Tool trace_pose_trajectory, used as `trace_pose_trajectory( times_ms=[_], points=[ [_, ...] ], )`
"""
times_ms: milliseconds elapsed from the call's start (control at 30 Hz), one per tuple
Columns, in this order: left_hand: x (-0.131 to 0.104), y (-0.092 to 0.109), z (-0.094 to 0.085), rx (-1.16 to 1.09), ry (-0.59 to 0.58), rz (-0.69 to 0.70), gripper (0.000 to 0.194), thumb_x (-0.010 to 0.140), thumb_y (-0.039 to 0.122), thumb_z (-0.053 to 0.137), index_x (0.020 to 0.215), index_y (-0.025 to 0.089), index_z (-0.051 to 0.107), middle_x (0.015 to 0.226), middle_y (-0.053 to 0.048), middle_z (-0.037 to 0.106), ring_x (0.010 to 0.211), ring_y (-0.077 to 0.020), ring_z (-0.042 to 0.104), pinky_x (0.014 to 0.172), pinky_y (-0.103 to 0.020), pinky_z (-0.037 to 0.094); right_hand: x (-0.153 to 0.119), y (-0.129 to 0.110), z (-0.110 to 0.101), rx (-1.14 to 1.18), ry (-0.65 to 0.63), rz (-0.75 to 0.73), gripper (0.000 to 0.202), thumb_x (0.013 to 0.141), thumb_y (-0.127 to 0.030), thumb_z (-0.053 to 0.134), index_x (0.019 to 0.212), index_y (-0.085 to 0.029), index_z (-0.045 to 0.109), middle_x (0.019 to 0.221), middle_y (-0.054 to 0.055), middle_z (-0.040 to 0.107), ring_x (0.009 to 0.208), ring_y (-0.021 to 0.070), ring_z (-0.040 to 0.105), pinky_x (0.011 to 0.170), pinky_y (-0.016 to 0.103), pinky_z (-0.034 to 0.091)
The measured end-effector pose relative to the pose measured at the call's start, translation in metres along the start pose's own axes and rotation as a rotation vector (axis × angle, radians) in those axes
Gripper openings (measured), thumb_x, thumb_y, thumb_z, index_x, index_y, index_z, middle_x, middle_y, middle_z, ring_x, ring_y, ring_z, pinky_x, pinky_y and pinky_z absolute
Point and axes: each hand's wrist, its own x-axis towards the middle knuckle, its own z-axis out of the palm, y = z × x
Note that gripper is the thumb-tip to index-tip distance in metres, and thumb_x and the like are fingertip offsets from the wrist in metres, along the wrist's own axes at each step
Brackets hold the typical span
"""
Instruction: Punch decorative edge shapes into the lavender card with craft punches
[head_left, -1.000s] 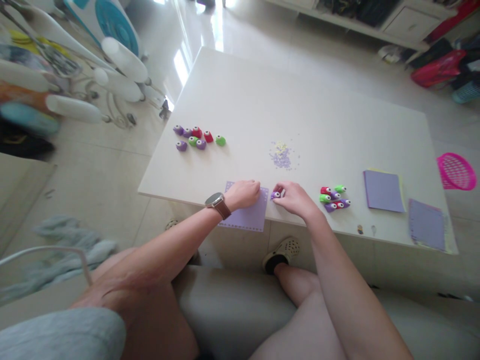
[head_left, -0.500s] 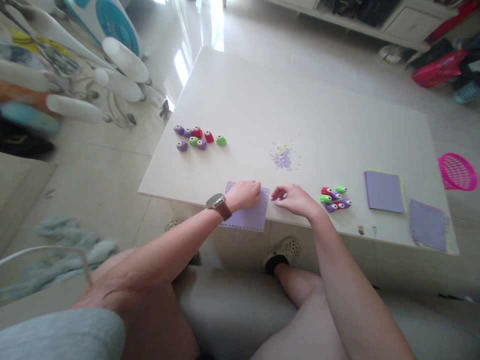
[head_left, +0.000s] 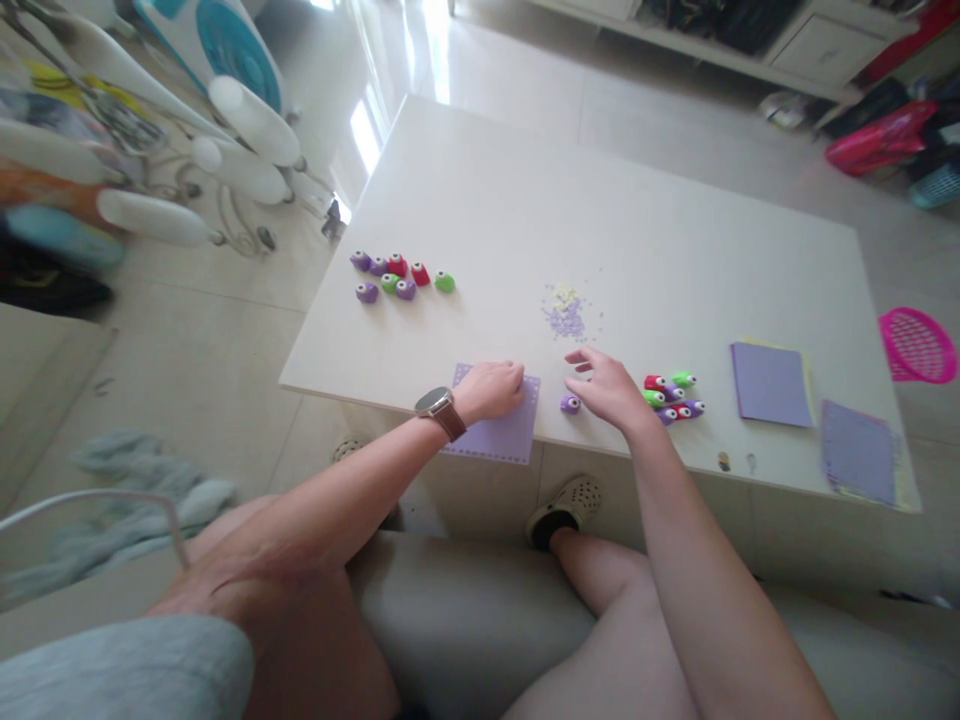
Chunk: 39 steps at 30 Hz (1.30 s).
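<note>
A purple sheet (head_left: 499, 435) with small holes along its edges lies at the table's near edge and overhangs it. My left hand (head_left: 491, 390), wearing a watch, rests on the sheet with its fingers curled closed; anything beneath them is hidden. Just right of the sheet stands a small purple punch (head_left: 570, 404). Over and beside that punch, my right hand (head_left: 604, 385) is open, thumb and fingers apart, holding nothing. Near its wrist sits a cluster of red, green and purple punches (head_left: 673, 393). Purple and yellow paper bits (head_left: 565, 312) are scattered beyond my hands.
Several more punches (head_left: 397, 275) stand at the table's left. A stack of purple sheets (head_left: 771, 383) and a pile of punched sheets (head_left: 859, 452) lie at the right. Two small objects (head_left: 724, 461) are near the front edge. A pink basket (head_left: 916, 345) is beyond the right edge.
My right hand has let go of the purple punch, opened and moved slightly right and up, leaving the punch standing on the table. My left hand stays on the sheet.
</note>
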Motion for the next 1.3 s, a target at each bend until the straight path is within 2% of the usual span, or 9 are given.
trace_pose_trajectory(
  times_ms=[167, 300, 600, 733, 833, 967, 1133, 1300],
  points=[
    [0.0, 0.0, 0.0, 0.005, -0.005, 0.004, 0.025, 0.102, 0.023, 0.046, 0.113, 0.013, 0.067, 0.114, -0.015, 0.075, 0.107, -0.0259, 0.072, 0.093, -0.035, 0.053, -0.004, 0.002, -0.001, -0.146, -0.118, -0.066, 0.034, 0.08, -0.011, 0.07, 0.112, -0.016, 0.077, 0.116, 0.01, 0.08, 0.106, 0.0224, 0.072, 0.093, 0.027, 0.052],
    [0.0, 0.0, -0.001, 0.004, -0.005, -0.001, 0.025, 0.102, 0.023, 0.046, 0.112, 0.013, 0.067, 0.115, -0.014, 0.075, 0.107, -0.0259, 0.072, 0.092, -0.035, 0.053, -0.005, 0.005, -0.004, -0.226, -0.216, -0.028, 0.023, 0.081, -0.012, 0.071, 0.101, -0.019, 0.08, 0.105, 0.007, 0.081, 0.099, 0.0208, 0.073, 0.087, 0.025, 0.051],
    [-0.001, 0.0, 0.0, 0.011, -0.002, 0.011, 0.024, 0.101, 0.024, 0.047, 0.11, 0.013, 0.067, 0.114, -0.014, 0.075, 0.105, -0.0267, 0.073, 0.09, -0.035, 0.053, 0.002, 0.048, -0.028, -0.355, -0.133, 0.202, 0.027, 0.082, -0.006, 0.066, 0.103, -0.017, 0.081, 0.106, 0.011, 0.082, 0.098, 0.0219, 0.074, 0.087, 0.028, 0.051],
    [-0.001, 0.0, 0.001, 0.01, 0.0, 0.01, 0.025, 0.101, 0.024, 0.047, 0.111, 0.013, 0.067, 0.114, -0.015, 0.075, 0.106, -0.0271, 0.072, 0.091, -0.036, 0.053, 0.002, 0.064, -0.034, -0.409, -0.067, 0.265, 0.031, 0.08, -0.003, 0.063, 0.101, -0.016, 0.081, 0.103, 0.013, 0.081, 0.095, 0.0233, 0.074, 0.085, 0.03, 0.051],
    [0.0, 0.0, 0.001, 0.003, 0.0, 0.007, 0.025, 0.101, 0.023, 0.047, 0.112, 0.013, 0.067, 0.113, -0.015, 0.075, 0.105, -0.0268, 0.072, 0.092, -0.036, 0.053, 0.0, 0.067, -0.034, -0.453, -0.014, 0.275, 0.03, 0.079, -0.004, 0.061, 0.098, -0.016, 0.08, 0.1, 0.013, 0.081, 0.092, 0.0245, 0.073, 0.083, 0.031, 0.051],
    [0.001, -0.001, 0.002, -0.001, 0.023, -0.004, 0.023, 0.101, 0.023, 0.047, 0.112, 0.015, 0.066, 0.114, -0.014, 0.074, 0.105, -0.0267, 0.072, 0.092, -0.037, 0.053, -0.001, 0.054, -0.031, -0.407, 0.04, 0.216, 0.025, 0.08, -0.01, 0.061, 0.097, -0.017, 0.079, 0.098, 0.015, 0.08, 0.091, 0.0258, 0.072, 0.082, 0.032, 0.051],
    [0.003, -0.004, -0.004, 0.025, 0.099, -0.057, 0.024, 0.101, 0.02, 0.046, 0.117, 0.015, 0.063, 0.12, -0.015, 0.071, 0.11, -0.027, 0.069, 0.096, -0.039, 0.052, -0.003, 0.021, -0.03, -0.344, 0.02, 0.174, 0.023, 0.085, -0.017, 0.061, 0.099, -0.02, 0.079, 0.1, 0.012, 0.08, 0.092, 0.0258, 0.072, 0.083, 0.032, 0.051],
    [-0.004, 0.012, -0.021, 0.05, 0.192, 0.005, 0.025, 0.1, 0.019, 0.047, 0.119, 0.015, 0.063, 0.12, -0.014, 0.071, 0.108, -0.0263, 0.07, 0.094, -0.038, 0.052, -0.022, -0.008, -0.032, -0.355, 0.024, 0.095, 0.023, 0.091, -0.02, 0.057, 0.099, -0.019, 0.078, 0.097, 0.014, 0.08, 0.09, 0.0265, 0.072, 0.083, 0.034, 0.05]
  ],
)
